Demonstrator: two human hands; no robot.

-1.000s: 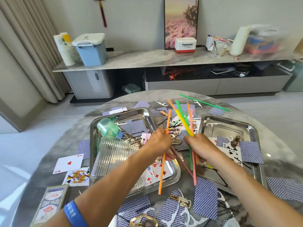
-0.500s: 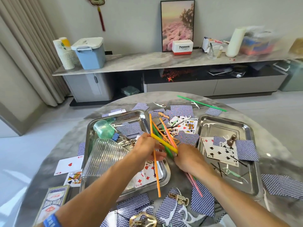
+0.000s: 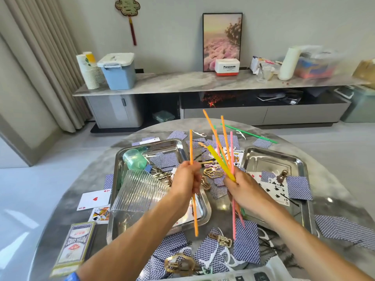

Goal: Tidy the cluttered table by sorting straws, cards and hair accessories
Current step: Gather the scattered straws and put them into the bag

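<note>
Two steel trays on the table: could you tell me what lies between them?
Between the left tray and right tray, the head view shows playing cards and gold hair clips.

You have one head view only, looking forward and down from close above the table (image 3: pixel 223 126), your forearms entering from the bottom edge, the sideboard (image 3: pixel 182 84) and wall beyond.

Trays (image 3: pixel 273 157) shiny metal; table (image 3: pixel 328 191) glossy marble; straws (image 3: pixel 220 165) smooth plastic.
</note>
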